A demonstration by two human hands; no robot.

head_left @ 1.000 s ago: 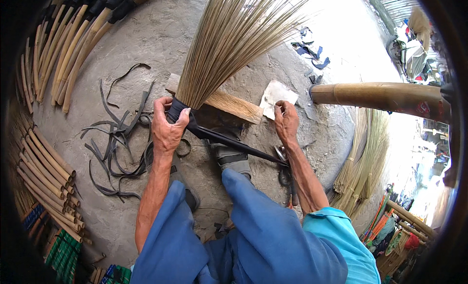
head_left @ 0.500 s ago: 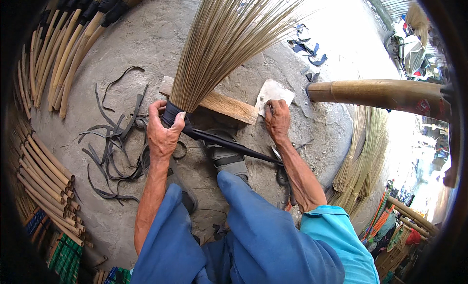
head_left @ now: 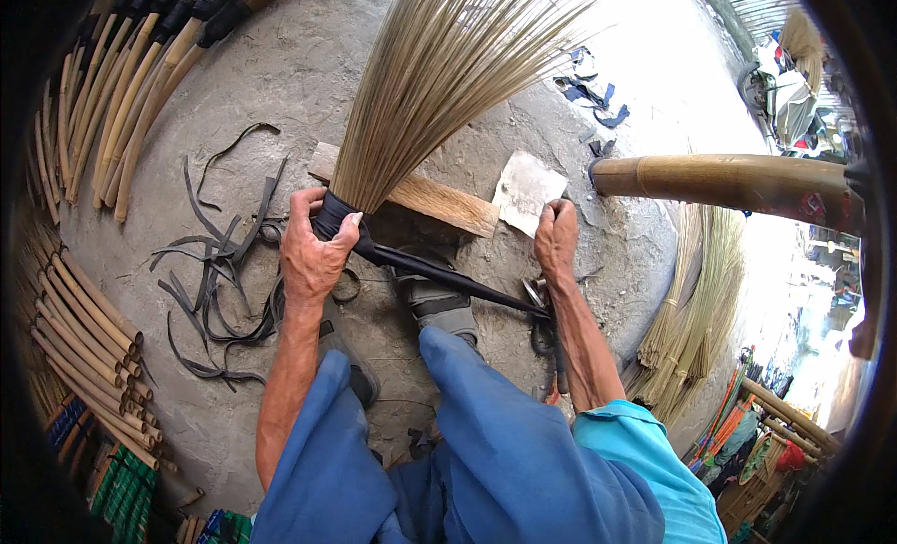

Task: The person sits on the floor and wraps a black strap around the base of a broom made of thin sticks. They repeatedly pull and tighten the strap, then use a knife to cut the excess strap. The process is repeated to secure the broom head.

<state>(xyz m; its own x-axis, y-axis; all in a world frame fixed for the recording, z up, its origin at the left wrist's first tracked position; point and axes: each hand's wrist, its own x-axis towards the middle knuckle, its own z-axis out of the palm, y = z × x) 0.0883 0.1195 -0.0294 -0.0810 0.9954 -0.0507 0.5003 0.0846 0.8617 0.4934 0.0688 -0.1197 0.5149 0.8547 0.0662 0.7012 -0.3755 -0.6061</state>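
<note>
My left hand (head_left: 316, 250) is wrapped round the black-bound neck of a broom head (head_left: 411, 105), its thumb pressed on the binding. The broom's tan bristles fan away from me, with the neck beside a wooden block (head_left: 444, 206). From the binding a black rubber strip (head_left: 448, 277) stretches down to the right, toward my right forearm. My right hand (head_left: 558, 237) is closed, with its fingers curled together at the right edge of a whitish flat sheet (head_left: 529, 191). Whatever its fingers may hold is hidden. Metal tools (head_left: 542, 331), partly covered, lie by the right forearm.
Loose black strips (head_left: 220, 282) are strewn on the ground at left. Curved bamboo handles (head_left: 93, 348) are stacked along the left side. A thick bamboo pole (head_left: 719, 178) juts in from the right, above bristle bundles (head_left: 696, 301). Dark scraps (head_left: 593, 95) lie beyond.
My right hand has moved right and slightly nearer me, from on top of the whitish sheet to its edge, uncovering more of it. My left hand keeps its grip on the broom neck.
</note>
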